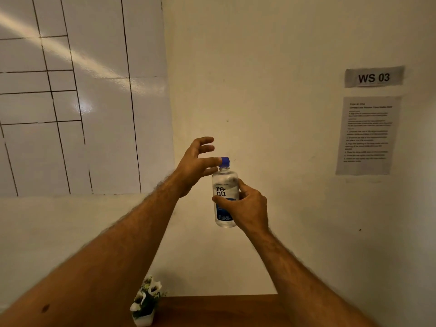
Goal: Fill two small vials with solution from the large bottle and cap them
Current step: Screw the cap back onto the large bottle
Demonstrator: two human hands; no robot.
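Worktop (224, 310): wooden, low in view, well below both hands.
Large bottle (225, 197): upright, held up in mid-air.
Right hand (247, 208): wrapped around the bottle's body.
Left hand (195, 164): fingers spread, fingertips touching blue cap (224, 161).

The scene was lit dimly and warmly, with a yellowish cast laid over the wall (271, 55). A bright diagonal streak of glare was thrown across the glossy whiteboard (77, 90), with a small hot spot below it. Soft shadow was gathered toward the right edge and the lower corners. Straight lines on the whiteboard were bent by wide-angle distortion, and both forearms were stretched at the bottom edge. Motion blur was seen along the forearm outlines. The "WS 03" sign (374, 77) was rendered legibly, while the small print on the instruction sheet (368, 135) was left too soft to be read. The flowers (147, 296) were poorly lit.
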